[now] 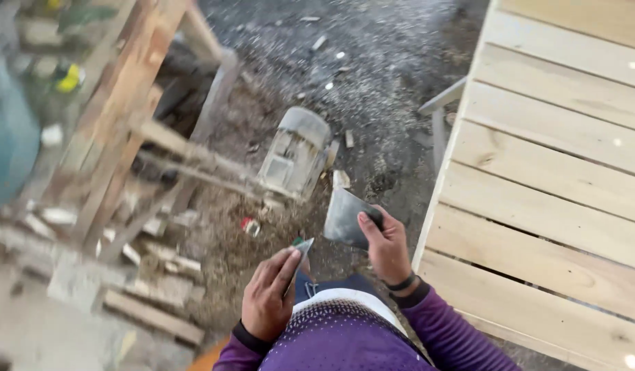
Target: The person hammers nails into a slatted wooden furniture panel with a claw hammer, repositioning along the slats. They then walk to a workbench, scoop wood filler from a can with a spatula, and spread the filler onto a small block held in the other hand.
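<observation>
My right hand grips a flat grey metal scraper blade, thumb on its face, held just left of the slatted wooden panel. My left hand holds a small thin grey-green piece between thumb and fingers, pointing up toward the blade; the two items are apart. Both hands are in front of my purple-sleeved body, over the sawdust-covered floor.
A grey electric motor lies on the floor ahead. A rough timber frame with offcuts stands at left, beside a blue-green drum. Wood scraps and sawdust litter the ground.
</observation>
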